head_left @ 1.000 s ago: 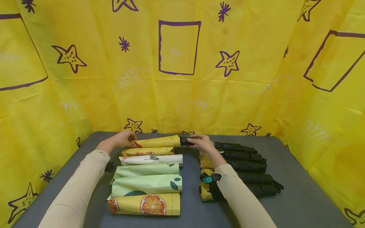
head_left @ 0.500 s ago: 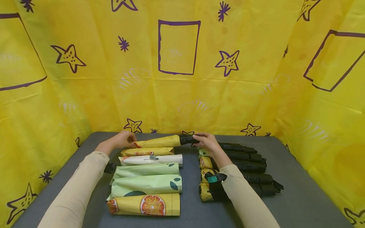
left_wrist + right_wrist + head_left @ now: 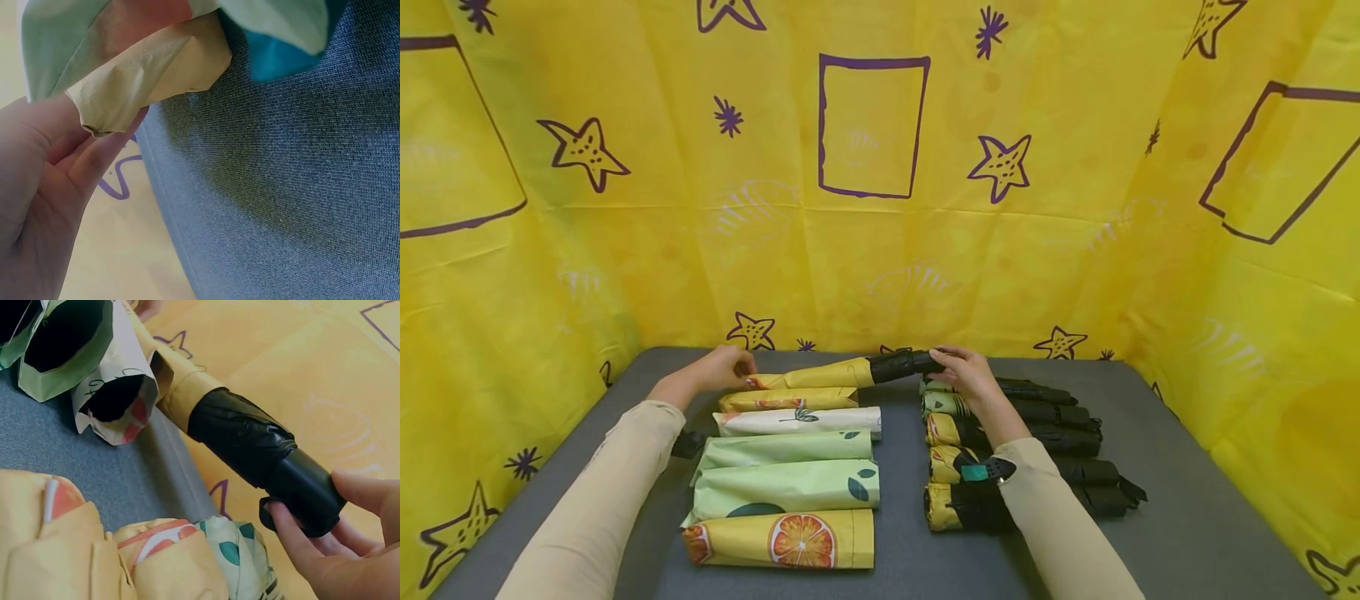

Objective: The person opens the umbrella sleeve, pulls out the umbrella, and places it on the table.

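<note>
At the back of the table, a black folded umbrella [image 3: 895,365] sticks out of the open end of a yellow umbrella sleeve [image 3: 827,372]. My right hand [image 3: 966,372] grips its handle, seen in the right wrist view as a smooth black cylinder [image 3: 306,490] between thumb and fingers. My left hand [image 3: 724,368] pinches the far left end of the sleeve, also seen in the left wrist view as crumpled yellow fabric [image 3: 112,100]. The part of the umbrella inside the sleeve is hidden. The handle end is raised slightly above the sleeve end.
Several flat sleeves lie in a column at left, including a white one [image 3: 805,421], a green one [image 3: 790,483] and an orange-slice one [image 3: 782,539]. Several folded umbrellas [image 3: 1078,498] lie in a column at right. Yellow printed cloth [image 3: 880,267] walls the grey table [image 3: 898,533].
My right hand has moved right and slightly up, drawing more of the black umbrella out of the yellow sleeve. My left hand stays at the sleeve's end.
</note>
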`<state>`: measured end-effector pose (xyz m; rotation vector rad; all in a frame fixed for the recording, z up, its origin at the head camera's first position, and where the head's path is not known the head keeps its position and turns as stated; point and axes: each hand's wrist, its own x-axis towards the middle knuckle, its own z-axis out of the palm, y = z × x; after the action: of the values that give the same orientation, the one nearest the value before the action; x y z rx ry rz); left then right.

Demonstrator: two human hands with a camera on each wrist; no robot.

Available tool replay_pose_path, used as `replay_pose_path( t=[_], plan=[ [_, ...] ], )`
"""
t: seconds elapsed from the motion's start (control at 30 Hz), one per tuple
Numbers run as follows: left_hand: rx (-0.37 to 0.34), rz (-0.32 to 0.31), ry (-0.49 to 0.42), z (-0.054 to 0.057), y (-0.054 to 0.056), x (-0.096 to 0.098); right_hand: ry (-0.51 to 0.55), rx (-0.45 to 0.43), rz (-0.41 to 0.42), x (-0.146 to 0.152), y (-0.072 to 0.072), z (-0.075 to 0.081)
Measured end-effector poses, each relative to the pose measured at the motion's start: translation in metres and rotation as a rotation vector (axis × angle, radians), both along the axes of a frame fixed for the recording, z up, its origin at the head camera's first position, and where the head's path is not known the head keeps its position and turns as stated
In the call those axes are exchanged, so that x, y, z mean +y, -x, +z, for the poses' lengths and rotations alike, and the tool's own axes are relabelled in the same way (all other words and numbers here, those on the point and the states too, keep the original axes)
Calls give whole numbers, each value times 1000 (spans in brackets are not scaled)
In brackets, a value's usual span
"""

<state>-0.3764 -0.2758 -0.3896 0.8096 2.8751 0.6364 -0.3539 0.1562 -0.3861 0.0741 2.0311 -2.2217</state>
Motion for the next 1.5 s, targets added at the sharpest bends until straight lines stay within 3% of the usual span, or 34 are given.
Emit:
replay_pose_path(
  t=[0.23, 0.77, 1.5],
  plan=[
    [19, -32, -15, -1, -2, 0, -8, -4, -42, 4, -1, 2],
    [-10, -8, -11, 1, -3, 2, 101, 23, -52, 11, 0, 2],
    [-14, 7, 1, 1, -5, -2, 113, 32, -97, 27, 0, 8]
  ],
)
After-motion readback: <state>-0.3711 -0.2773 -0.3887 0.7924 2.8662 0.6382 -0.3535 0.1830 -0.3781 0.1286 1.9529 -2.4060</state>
